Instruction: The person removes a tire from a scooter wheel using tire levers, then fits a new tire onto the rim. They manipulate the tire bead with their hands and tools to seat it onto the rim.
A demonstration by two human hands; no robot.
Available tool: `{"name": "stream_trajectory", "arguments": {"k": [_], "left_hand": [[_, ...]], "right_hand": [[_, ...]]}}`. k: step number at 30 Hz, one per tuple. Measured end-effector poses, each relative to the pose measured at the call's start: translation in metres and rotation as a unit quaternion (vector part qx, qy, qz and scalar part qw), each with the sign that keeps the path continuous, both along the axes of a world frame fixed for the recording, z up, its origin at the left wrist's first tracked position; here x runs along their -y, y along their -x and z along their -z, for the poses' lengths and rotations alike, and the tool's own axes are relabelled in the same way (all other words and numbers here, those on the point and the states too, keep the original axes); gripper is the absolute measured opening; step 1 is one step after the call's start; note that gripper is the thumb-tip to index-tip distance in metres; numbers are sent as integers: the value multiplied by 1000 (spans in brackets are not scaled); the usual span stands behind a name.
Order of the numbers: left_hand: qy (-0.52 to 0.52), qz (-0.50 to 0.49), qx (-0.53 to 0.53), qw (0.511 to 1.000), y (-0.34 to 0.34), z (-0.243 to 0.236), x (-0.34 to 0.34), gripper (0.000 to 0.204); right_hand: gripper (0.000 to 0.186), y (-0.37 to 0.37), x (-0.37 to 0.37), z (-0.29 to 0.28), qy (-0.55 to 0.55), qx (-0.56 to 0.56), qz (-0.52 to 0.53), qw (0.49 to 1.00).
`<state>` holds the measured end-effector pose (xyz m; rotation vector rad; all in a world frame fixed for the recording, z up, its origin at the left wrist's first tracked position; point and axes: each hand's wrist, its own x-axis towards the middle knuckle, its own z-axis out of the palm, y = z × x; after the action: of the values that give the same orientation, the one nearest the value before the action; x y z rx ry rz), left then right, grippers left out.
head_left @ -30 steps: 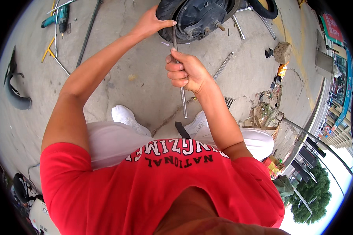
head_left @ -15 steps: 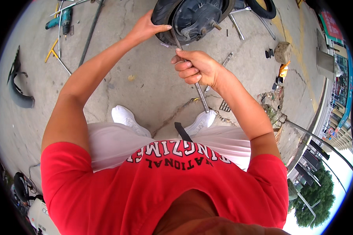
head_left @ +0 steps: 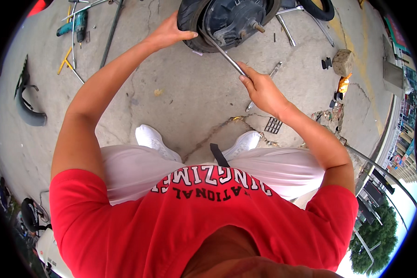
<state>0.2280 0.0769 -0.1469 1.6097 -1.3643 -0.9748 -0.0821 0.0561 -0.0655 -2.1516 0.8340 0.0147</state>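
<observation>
A black scooter wheel with a hub motor and an axle stub stands at the top middle, partly cut off by the view's edge. My left hand grips the wheel's tyre at its left side, thumb toward the rim and the other fingers hidden behind the rubber. Closed round a metal tyre lever, my right hand is to the lower right of the wheel. The lever's far end is tucked between tyre and rim, and its shaft slants down into my palm.
A wrench lies just beyond my right hand. At upper left are a teal cordless drill, a yellow-handled tool and a long dark bar. A loose tyre, a stone block and a curved mudguard lie around.
My right hand has swung outward to the right with the lever, which now slants more toward the right. My left hand stays on the tyre.
</observation>
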Motion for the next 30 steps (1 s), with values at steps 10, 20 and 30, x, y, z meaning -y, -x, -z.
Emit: {"name": "stream_trajectory", "arguments": {"k": [10, 20, 30], "left_hand": [[-15, -9, 42, 999, 6, -6, -5, 82], [-37, -28, 64, 997, 22, -10, -7, 82], [-23, -65, 17, 997, 24, 0, -8, 84]], "right_hand": [[48, 31, 23, 77, 152, 9, -65, 986], [54, 40, 52, 139, 226, 81, -89, 967], [35, 14, 31, 4, 85, -50, -36, 994]]}}
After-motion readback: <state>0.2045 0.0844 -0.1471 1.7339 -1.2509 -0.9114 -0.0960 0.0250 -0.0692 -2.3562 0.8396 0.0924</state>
